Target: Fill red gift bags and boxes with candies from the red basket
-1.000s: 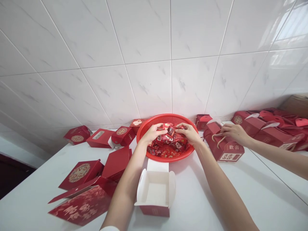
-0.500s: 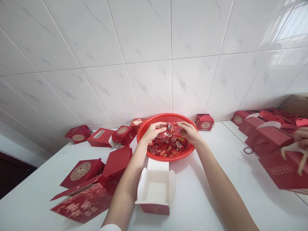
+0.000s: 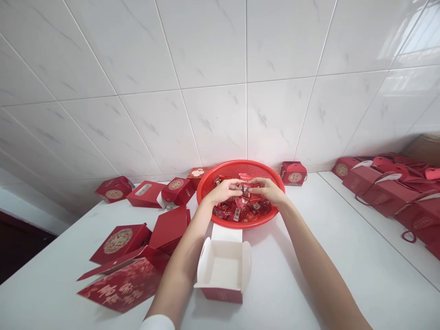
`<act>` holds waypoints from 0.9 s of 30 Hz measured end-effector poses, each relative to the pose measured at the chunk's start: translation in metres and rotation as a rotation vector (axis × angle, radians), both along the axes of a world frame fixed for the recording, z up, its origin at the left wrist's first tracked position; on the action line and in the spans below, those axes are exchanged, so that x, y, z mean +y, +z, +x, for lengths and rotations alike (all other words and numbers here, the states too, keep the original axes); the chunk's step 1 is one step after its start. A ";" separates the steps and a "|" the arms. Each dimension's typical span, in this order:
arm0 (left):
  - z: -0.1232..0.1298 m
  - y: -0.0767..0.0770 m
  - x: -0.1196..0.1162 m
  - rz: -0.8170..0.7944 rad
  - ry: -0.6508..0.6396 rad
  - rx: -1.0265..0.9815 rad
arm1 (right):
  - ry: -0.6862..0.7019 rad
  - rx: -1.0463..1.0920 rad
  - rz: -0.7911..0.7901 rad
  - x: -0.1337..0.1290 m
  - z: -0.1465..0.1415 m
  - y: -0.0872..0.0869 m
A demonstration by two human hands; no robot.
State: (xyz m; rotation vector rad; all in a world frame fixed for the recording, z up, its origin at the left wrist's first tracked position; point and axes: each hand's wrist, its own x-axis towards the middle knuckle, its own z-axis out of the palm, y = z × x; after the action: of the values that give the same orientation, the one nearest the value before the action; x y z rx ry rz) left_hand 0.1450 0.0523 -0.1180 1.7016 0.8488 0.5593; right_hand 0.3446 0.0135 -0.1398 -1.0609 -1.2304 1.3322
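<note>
A red plastic basket (image 3: 237, 224) holds many small wrapped candies (image 3: 237, 213). Over it, my left hand (image 3: 224, 192) and my right hand (image 3: 270, 191) meet near the middle with bent fingers. Between the fingertips shows a small dark-red wrapped candy (image 3: 245, 189), pinched from both sides. Some of the fingertips' contact with the pile is hidden. In front of the basket, between my forearms, stands an open red box (image 3: 222, 294) with a white inside, its flaps raised and nothing in it.
Folded red boxes and a printed red carton (image 3: 122, 286) lie on the white table (image 3: 44, 275) at left. A small red box (image 3: 294, 174) stands against the tiled wall. Red gift boxes with cord handles (image 3: 381, 192) crowd the right side.
My hands have come closer together and slightly lower over the candies. At the right, another person's hand and the red box it held by a cord have left that spot.
</note>
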 end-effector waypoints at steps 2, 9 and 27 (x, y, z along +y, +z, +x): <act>0.000 0.002 -0.001 0.018 0.034 -0.002 | -0.002 0.038 0.002 -0.002 0.000 0.003; -0.001 0.007 -0.003 0.044 0.093 -0.066 | -0.033 0.130 -0.023 -0.005 0.000 0.009; 0.002 -0.015 0.000 0.343 -0.272 0.389 | -0.210 0.248 0.082 0.006 0.003 0.005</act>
State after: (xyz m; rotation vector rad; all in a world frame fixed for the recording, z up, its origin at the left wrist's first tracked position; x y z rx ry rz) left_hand 0.1466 0.0527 -0.1331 2.2453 0.8013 0.1940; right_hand 0.3472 0.0191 -0.1345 -0.9096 -0.9536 1.2008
